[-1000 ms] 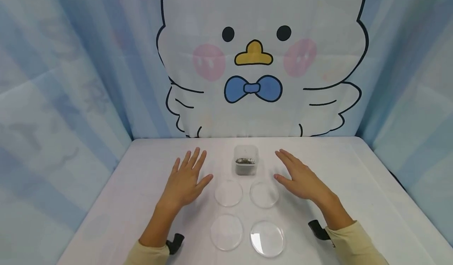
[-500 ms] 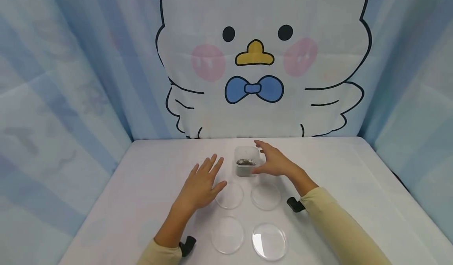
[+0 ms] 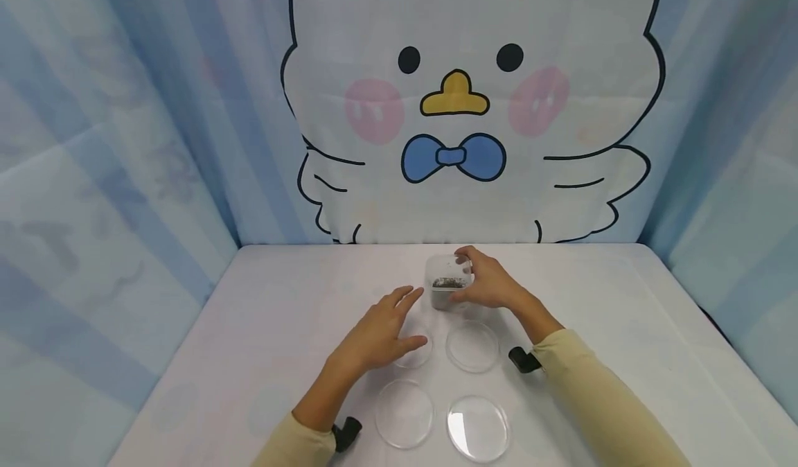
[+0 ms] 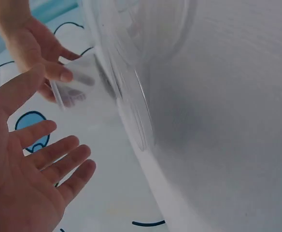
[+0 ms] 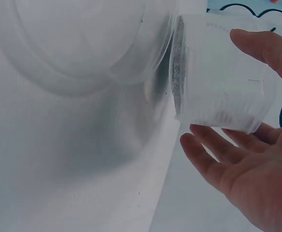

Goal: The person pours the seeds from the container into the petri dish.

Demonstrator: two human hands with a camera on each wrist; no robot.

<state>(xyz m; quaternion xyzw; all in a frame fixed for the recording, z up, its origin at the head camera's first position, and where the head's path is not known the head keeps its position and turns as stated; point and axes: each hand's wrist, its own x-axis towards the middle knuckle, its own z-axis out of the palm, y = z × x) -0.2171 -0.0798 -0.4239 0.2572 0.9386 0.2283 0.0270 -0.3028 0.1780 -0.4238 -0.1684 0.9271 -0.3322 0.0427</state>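
Note:
A clear, squarish plastic container (image 3: 441,299) with dark grainy stuff low inside stands toward the back of the table. My right hand (image 3: 490,283) grips it from the right, fingers behind and thumb in front. The right wrist view shows the thumb and fingers on opposite sides of the container (image 5: 223,72). To its left, my left hand (image 3: 376,334) hovers with fingers spread and holds nothing. Beneath that hand lies a clear round dish (image 3: 414,362), partly covered. Other clear round dishes are the back-right one (image 3: 472,346), the front-left one (image 3: 404,415) and the front-right one (image 3: 478,428).
The white table (image 3: 299,301) meets a curtain (image 3: 374,210) printed with a cartoon bird along its back edge. Blue-white curtains also hang at left and right. A black wrist mount (image 3: 346,434) sticks out by the left sleeve, and another mount (image 3: 524,360) by the right.
My right hand has come in from the right and taken hold of the container, which sits slightly further right. My left hand has moved rightward over the back-left dish.

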